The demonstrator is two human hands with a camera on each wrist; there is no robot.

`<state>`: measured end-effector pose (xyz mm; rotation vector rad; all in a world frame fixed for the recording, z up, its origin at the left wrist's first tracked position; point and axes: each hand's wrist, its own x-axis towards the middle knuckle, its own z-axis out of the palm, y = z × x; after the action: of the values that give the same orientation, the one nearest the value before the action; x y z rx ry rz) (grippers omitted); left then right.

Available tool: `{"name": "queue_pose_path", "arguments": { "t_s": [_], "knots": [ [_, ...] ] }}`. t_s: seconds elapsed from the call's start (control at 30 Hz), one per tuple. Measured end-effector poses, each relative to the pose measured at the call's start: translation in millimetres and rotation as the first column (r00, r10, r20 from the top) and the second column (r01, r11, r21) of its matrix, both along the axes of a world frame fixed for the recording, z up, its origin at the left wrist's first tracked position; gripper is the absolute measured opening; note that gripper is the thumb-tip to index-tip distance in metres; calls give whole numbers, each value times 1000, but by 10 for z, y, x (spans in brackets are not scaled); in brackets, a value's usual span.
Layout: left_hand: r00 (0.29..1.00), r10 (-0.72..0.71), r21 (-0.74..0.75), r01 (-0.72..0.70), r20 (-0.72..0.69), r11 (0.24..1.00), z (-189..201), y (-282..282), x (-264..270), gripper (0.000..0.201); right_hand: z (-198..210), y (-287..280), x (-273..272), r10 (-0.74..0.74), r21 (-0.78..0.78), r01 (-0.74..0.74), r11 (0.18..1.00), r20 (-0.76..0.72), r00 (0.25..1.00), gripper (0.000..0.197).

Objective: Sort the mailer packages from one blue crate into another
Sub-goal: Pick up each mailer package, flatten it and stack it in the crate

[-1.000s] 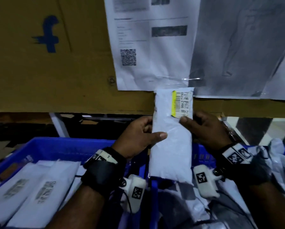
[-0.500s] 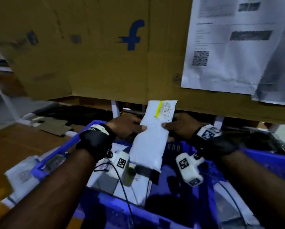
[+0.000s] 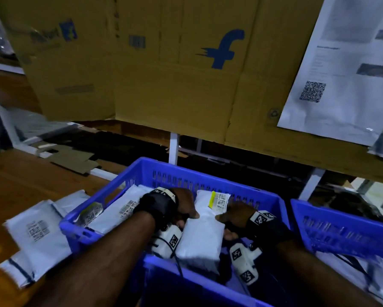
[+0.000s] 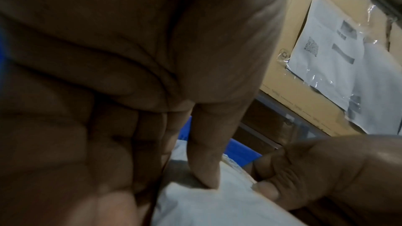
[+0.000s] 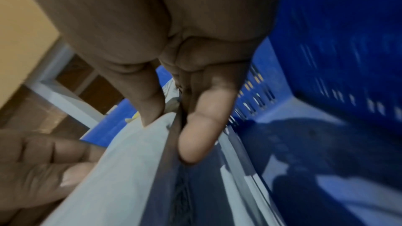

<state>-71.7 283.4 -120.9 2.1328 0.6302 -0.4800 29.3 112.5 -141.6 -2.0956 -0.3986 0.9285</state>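
Note:
A white mailer package (image 3: 202,229) with a yellow-striped barcode label (image 3: 219,201) is low inside the left blue crate (image 3: 208,176). My left hand (image 3: 186,209) grips its left edge, thumb on top, seen close up as the left hand (image 4: 204,169) on the white mailer (image 4: 217,209). My right hand (image 3: 232,216) pinches its right edge between thumb and fingers; the wrist view has that right hand (image 5: 174,119) on the mailer (image 5: 121,174). More white mailers (image 3: 119,209) lie in the crate's left half. A second blue crate (image 3: 341,229) stands at the right.
Several white mailers (image 3: 39,231) lie on the wooden table left of the crate. A large cardboard sheet (image 3: 164,74) with a blue logo hangs behind, with a printed paper (image 3: 341,74) taped to it. White frame legs (image 3: 173,149) stand behind the crates.
Both hands have lowered the mailer from in front of the cardboard down into the left crate. The head view has swung left and down.

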Motion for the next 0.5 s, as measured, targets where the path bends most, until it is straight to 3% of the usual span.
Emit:
{"name": "queue_pose_path", "arguments": {
  "t_s": [0.23,0.5],
  "knots": [
    [999,-10,-78,7,-37,997,-246,132,-50,19,-229,-41,-127,60,57,-47,997,-253,966,12],
    [1000,-6,-37,5,-13,999,-324,136,-45,26,-333,35,-193,15,-4,-16,1000,-130,991,20]
  ]
}}
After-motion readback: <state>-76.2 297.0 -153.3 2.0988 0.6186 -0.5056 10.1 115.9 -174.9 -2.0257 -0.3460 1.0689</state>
